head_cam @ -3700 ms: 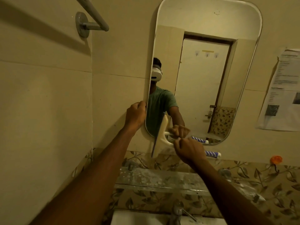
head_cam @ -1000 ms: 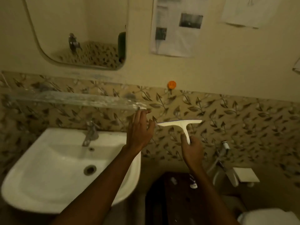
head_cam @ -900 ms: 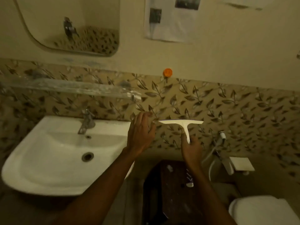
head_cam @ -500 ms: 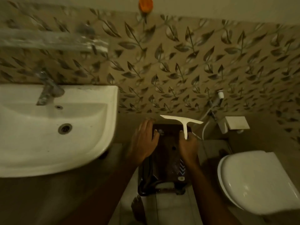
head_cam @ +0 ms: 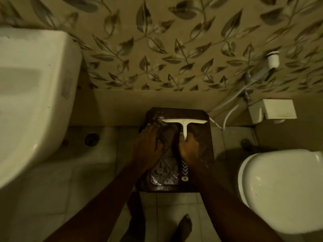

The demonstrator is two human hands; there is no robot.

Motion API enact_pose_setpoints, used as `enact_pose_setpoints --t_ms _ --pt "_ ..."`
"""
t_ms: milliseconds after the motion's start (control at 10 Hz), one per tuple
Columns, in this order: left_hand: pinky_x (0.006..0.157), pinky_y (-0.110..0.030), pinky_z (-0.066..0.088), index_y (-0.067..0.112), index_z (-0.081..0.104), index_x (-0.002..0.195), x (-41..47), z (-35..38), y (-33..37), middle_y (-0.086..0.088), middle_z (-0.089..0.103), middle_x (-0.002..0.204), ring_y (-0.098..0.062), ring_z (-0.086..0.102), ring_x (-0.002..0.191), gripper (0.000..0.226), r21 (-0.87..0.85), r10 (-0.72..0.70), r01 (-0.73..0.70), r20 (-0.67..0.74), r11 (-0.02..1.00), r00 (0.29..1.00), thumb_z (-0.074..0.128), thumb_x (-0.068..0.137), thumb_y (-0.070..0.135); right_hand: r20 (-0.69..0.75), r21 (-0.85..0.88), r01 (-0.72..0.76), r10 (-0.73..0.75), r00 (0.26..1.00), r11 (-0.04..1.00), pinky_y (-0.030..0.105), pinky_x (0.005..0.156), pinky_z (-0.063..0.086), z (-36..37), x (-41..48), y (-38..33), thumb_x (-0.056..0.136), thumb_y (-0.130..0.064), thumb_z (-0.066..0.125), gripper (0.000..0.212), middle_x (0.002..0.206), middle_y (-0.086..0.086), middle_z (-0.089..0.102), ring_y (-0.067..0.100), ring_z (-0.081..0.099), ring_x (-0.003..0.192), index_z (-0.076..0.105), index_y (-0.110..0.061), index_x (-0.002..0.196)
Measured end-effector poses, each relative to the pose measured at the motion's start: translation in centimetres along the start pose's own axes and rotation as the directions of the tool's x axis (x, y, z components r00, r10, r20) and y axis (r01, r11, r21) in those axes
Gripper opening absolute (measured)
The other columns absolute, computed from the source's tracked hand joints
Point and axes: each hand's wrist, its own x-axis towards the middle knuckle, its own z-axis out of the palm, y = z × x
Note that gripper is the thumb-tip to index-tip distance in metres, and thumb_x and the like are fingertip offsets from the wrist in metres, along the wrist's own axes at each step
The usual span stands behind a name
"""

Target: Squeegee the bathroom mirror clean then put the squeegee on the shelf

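Head cam, looking steeply down. Squeegee (head_cam: 184, 121): white, T-shaped, over the far end of the shelf (head_cam: 207, 137), a low dark brown stand on the floor betw. sink (head_cam: 35, 84) and toilet (head_cam: 279, 189). Blade runs L–R, roughly parallel to the wall and spanning most of the shelf's width; handle points back toward the person. Can't tell if the blade sits on the top or is just above it (dim light, some blur). R hand (head_cam: 189, 147): curled round the near end of the handle, knuckles up, thumb side not visible. L hand (head_cam: 148, 142): back of hand up, over the shelf's left part, fingers reaching fwd toward the blade's left tip and just beside it. Too dark and smeared to tell if they lie flat or pinch something. Small pale shiny patch at those fingertips, ID unclear. Shelf top looks wet/glossy w/ a diamond pattern. A slim item w/ blue-white chevrons (head_cam: 185, 170) lies lengthwise on it, near end free, far end hidden under the R hand. Both forearms bare, entering from the bottom edge. Surroundings: leaf-print tile (head_cam: 157, 49) on the wall above a plain band; sprayer (head_cam: 271, 60) hung on the wall at upper right, hose (head_cam: 227, 116) dropping to the shelf's right rear corner; white box-shaped fitting (head_cam: 277, 109) beside it; floor drain (head_cam: 90, 138) below the sink; one foot (head_cam: 186, 224) on pale floor tile at the bottom.
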Motion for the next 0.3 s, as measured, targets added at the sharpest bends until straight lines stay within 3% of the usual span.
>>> enact_pose_setpoints --t_ms 100,200,300 --pt "0.115 -0.047 0.033 0.009 0.036 0.146 0.9 2.3 -0.8 -0.011 0.037 0.153 -0.027 0.03 0.144 0.065 -0.034 -0.061 0.062 0.021 0.998 0.998 0.03 0.088 0.039 0.021 -0.03 0.042 -0.041 0.999 0.999 0.046 0.096 0.046 2.2 2.9 1.9 0.097 -0.045 0.04 0.051 0.118 0.022 0.062 0.038 0.058 0.107 0.053 -0.002 0.122" --pt "0.115 -0.043 0.033 0.009 0.034 0.146 0.9 3.3 -0.7 -0.01 0.036 0.154 -0.026 0.032 0.143 0.06 -0.045 -0.074 0.075 0.025 0.996 0.997 0.038 0.092 0.033 0.043 -0.055 0.051 -0.048 0.998 0.997 0.044 0.096 0.047 2.8 3.7 2.9 0.097 -0.046 0.04 0.054 0.119 0.02 0.062 0.036 0.059 0.108 0.051 -0.004 0.129" --pt "0.114 -0.038 0.03 0.009 0.035 0.146 0.5 3.8 0.0 -0.011 0.038 0.153 -0.026 0.033 0.142 0.057 -0.048 -0.061 0.06 -0.006 0.997 0.998 0.041 0.094 0.031 0.009 -0.013 0.099 -0.098 0.995 0.995 0.039 0.083 0.05 1.8 2.8 3.4 0.096 -0.047 0.045 0.046 0.102 0.015 0.065 0.03 0.063 0.096 0.056 -0.005 0.111"
